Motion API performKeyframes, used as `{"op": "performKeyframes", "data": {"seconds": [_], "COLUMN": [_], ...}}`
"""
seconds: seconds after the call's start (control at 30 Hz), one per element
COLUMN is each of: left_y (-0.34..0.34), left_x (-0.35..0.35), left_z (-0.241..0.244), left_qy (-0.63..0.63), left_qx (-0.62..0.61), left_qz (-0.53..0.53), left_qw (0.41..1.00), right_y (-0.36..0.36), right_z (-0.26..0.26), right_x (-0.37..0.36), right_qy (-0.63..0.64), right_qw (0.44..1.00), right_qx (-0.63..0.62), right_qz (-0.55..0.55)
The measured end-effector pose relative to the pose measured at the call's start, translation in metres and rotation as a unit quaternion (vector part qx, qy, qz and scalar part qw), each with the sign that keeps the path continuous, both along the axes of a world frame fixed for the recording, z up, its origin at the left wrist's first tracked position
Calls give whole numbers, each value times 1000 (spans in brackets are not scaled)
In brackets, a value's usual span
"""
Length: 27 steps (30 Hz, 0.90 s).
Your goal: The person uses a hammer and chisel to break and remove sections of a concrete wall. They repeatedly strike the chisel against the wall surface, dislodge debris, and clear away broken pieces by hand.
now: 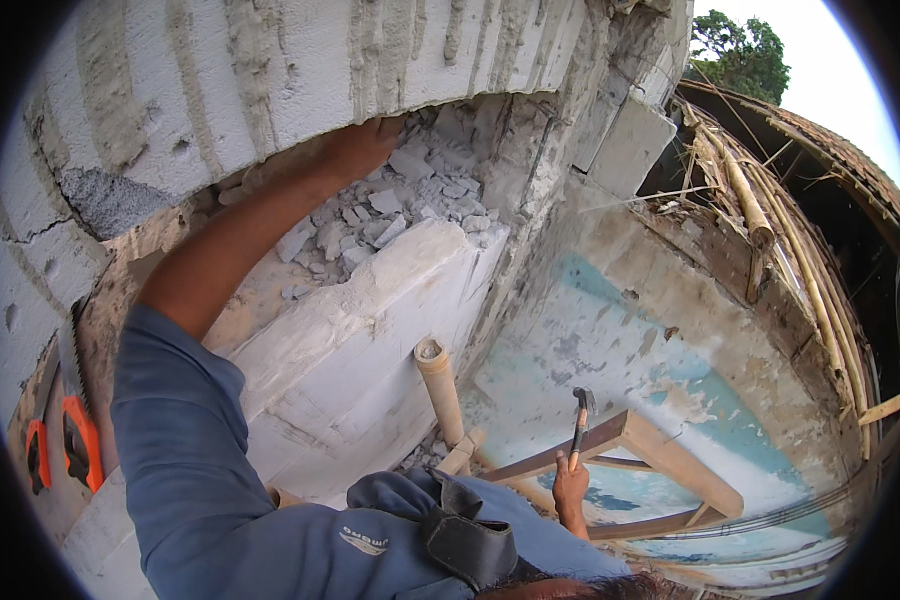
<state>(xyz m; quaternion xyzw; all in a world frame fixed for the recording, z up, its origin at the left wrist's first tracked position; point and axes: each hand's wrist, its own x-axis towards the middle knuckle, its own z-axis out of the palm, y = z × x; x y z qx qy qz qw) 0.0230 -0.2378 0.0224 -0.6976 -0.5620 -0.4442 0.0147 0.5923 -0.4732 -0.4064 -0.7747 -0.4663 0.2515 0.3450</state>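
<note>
My left arm reaches up across the broken top of a wall (360, 300). My left hand (379, 139) is against the lower edge of the lightweight block wall (307, 52), and its fingers are mostly hidden there. Broken block rubble (386, 202) lies beside that hand. Lower on the right, my right hand (570, 484) grips a hammer (579, 427) by its handle, with the dark head pointing up. Behind the hammer is a wooden frame (679, 461).
Two handsaws with orange handles, one (37, 454) beside the other (82, 442), are at the far left. An upright bamboo pole (439, 382) stands by the wall. Bamboo poles (802, 277) and a tiled roof (840, 142) are at right. Cables (765, 510) run below.
</note>
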Motion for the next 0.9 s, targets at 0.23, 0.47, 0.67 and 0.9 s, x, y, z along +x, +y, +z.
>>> {"op": "performKeyframes", "data": {"seconds": [0.23,0.47,0.67,0.9], "left_y": [3,16,25,29], "left_x": [49,40,39,47], "left_z": [-29,-46,-60,-72], "left_qy": [-105,-250,-305,-245], "left_qx": [116,120,117,79], "left_qz": [-253,-301,-315,-305], "left_qw": [955,912,891,917], "right_y": [-6,17,49,73], "right_z": [23,92,178,307], "right_x": [-20,-50,-91,-161], "right_qy": [36,35,0,-171], "right_qw": [994,982,940,843], "right_qx": [50,98,223,367], "right_qz": [89,155,257,354]}}
